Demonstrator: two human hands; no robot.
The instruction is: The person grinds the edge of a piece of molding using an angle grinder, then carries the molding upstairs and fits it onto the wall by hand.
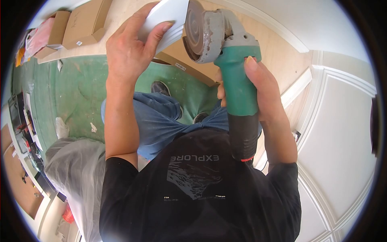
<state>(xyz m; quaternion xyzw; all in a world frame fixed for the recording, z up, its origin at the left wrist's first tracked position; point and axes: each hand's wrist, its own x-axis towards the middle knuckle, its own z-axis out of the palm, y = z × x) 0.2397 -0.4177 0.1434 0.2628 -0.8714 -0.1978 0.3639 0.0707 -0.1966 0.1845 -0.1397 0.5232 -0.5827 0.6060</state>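
Note:
At the top centre, my left hand (131,46) grips a white trim piece (167,18) between thumb and fingers. The right edge of that piece is at the disc (195,26) of a green and black angle grinder (240,80); whether they touch I cannot tell. My right hand (262,82) is wrapped round the green body of the grinder, its thumb on top near the grey head. The grinder stands with its head toward the top of the view and its black end near my chest.
Cardboard boxes (82,24) lie at the upper left, another box (193,60) behind the grinder. Green sheeting (84,92) covers the floor. Clear plastic (76,165) drapes something at the left, beside a shelf with tools. White panelling (342,109) runs along the right.

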